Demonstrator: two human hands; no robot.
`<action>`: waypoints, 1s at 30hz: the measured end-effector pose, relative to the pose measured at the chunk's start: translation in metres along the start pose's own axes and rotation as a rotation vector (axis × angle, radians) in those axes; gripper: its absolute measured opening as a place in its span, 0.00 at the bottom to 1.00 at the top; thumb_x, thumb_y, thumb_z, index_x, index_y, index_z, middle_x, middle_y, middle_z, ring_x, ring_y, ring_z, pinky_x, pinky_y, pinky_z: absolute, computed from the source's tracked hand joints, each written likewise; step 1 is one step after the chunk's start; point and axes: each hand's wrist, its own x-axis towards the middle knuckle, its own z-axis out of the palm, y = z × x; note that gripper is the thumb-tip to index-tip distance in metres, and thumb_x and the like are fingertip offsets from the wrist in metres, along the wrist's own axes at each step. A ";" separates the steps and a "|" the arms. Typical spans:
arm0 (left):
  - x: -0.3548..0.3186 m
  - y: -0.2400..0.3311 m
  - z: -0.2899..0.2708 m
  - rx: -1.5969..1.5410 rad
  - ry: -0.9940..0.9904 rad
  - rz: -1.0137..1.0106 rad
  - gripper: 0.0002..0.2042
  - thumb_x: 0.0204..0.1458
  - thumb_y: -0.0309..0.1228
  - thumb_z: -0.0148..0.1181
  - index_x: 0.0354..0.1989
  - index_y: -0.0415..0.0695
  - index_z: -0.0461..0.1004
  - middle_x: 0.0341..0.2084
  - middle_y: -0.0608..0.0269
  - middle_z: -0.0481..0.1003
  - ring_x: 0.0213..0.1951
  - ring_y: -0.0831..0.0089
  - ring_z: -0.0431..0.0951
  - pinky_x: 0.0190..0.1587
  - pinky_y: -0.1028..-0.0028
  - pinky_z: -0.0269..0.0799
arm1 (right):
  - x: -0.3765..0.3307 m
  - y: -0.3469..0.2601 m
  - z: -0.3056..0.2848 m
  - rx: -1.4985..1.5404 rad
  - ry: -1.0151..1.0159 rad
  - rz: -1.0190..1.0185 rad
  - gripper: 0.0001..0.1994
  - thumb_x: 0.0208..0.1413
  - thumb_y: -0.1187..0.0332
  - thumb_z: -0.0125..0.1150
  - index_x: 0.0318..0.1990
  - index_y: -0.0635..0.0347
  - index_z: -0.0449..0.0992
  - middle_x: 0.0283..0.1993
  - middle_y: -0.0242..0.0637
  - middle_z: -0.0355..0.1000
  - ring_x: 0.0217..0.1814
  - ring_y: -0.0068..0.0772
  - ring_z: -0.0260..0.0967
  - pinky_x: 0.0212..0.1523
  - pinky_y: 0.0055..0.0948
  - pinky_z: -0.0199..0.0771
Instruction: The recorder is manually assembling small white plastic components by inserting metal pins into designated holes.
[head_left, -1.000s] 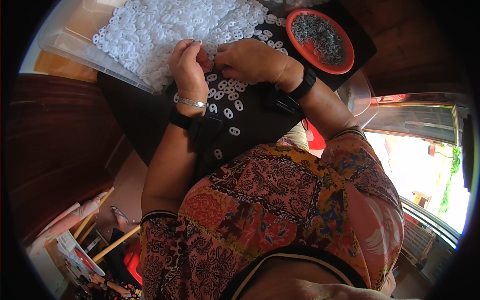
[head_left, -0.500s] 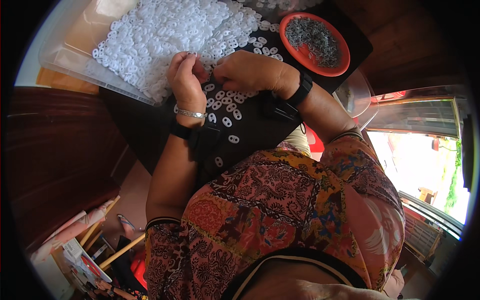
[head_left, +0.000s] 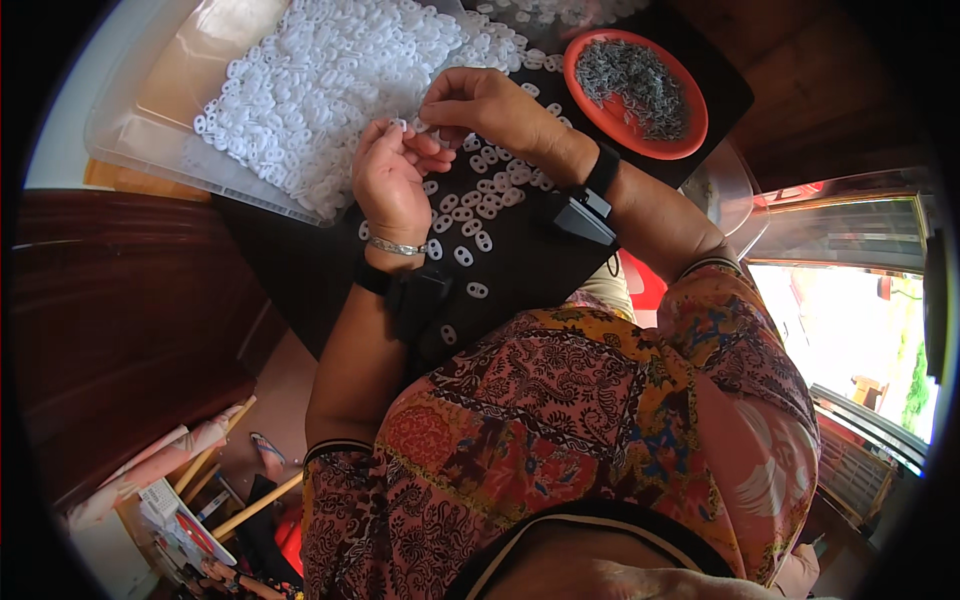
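Observation:
My left hand is raised over the dark table, its thumb and forefinger pinching a small white oval plastic piece. Close beside those fingertips is my right hand, knuckles up, its fingers pressed together. A whitish bit shows at its fingertips, too small to make out. Below and around both hands lie several loose white ovals with two holes. A large heap of the same pieces fills a transparent plastic bin at the far left and spills toward the hands.
An orange-red plate with a pile of small grey metal pieces sits at the far right. Dark wooden furniture stands at the left. A bright window is on the right. Another person's hand shows at lower left.
My right hand has lifted up and slightly left from the loose pieces. My left hand has turned more palm-up, and its white piece now shows. The whole view has shifted slightly.

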 end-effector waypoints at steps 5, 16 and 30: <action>0.001 0.001 0.001 0.025 0.014 0.064 0.08 0.55 0.31 0.44 0.29 0.40 0.65 0.19 0.58 0.71 0.20 0.65 0.74 0.24 0.73 0.69 | 0.000 -0.002 -0.006 -0.032 -0.081 -0.010 0.07 0.51 0.70 0.61 0.34 0.63 0.73 0.28 0.29 0.71 0.28 0.18 0.68 0.31 0.17 0.69; -0.003 0.005 0.007 0.118 0.009 0.130 0.08 0.54 0.31 0.46 0.29 0.40 0.67 0.18 0.61 0.71 0.19 0.71 0.72 0.23 0.77 0.66 | 0.002 -0.002 -0.014 0.316 -0.120 0.156 0.07 0.52 0.72 0.60 0.37 0.63 0.73 0.30 0.31 0.73 0.29 0.18 0.70 0.32 0.17 0.70; -0.007 0.001 0.009 0.324 0.019 0.135 0.07 0.53 0.30 0.48 0.27 0.41 0.68 0.16 0.66 0.69 0.17 0.79 0.67 0.21 0.82 0.60 | -0.002 -0.009 -0.010 0.143 -0.083 -0.042 0.06 0.52 0.73 0.59 0.37 0.63 0.74 0.30 0.30 0.72 0.29 0.18 0.68 0.31 0.17 0.67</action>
